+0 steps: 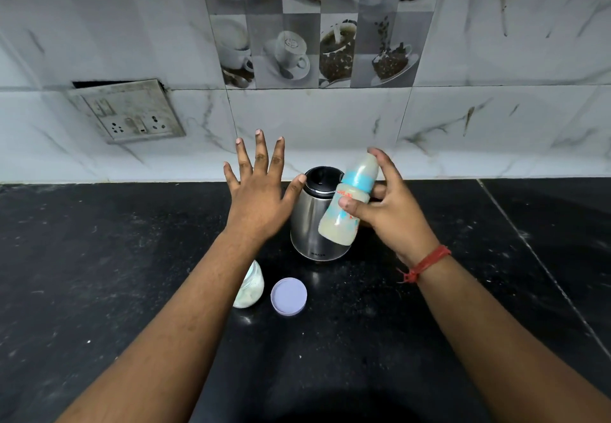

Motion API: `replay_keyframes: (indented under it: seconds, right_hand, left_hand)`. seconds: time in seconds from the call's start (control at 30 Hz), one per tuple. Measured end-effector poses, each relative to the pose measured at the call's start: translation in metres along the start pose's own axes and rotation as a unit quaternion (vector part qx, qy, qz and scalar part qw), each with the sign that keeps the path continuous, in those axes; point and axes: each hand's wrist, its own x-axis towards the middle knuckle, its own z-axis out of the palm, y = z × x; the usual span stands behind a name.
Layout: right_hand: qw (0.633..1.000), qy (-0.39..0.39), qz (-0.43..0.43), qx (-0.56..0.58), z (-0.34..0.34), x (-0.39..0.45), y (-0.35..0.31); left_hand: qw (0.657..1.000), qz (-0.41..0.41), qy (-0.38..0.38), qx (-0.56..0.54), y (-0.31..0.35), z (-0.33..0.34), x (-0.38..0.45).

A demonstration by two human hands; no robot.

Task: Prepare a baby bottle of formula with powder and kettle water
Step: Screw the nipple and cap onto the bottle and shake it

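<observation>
Fingers (358,212) of the right hand (393,211) grasp the baby bottle (347,206); left hand (261,191) splayed, released

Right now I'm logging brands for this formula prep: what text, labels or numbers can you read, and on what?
Kettle: small brand mark low on the steel body, too small to read.
Baby bottle: red printing on its side, blurred, unreadable.
Jar and lid: no text visible.
</observation>
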Motion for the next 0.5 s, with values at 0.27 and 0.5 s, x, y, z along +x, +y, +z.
replay_keyframes:
  seconds: [0.27, 0.5]
  right_hand:
    - [0.989, 0.121, -0.040, 0.069, -0.003, 0.004, -0.006]
    - [0.962, 0.215, -0.027, 0.165, -0.029, 0.012, -0.009]
  left_hand:
    - [1.000, 0.006, -0.001, 0.000, 0.002, -0.002, 0.000]
    - [1.000, 0.004, -0.006, -0.001, 0.002, 0.001, -0.004]
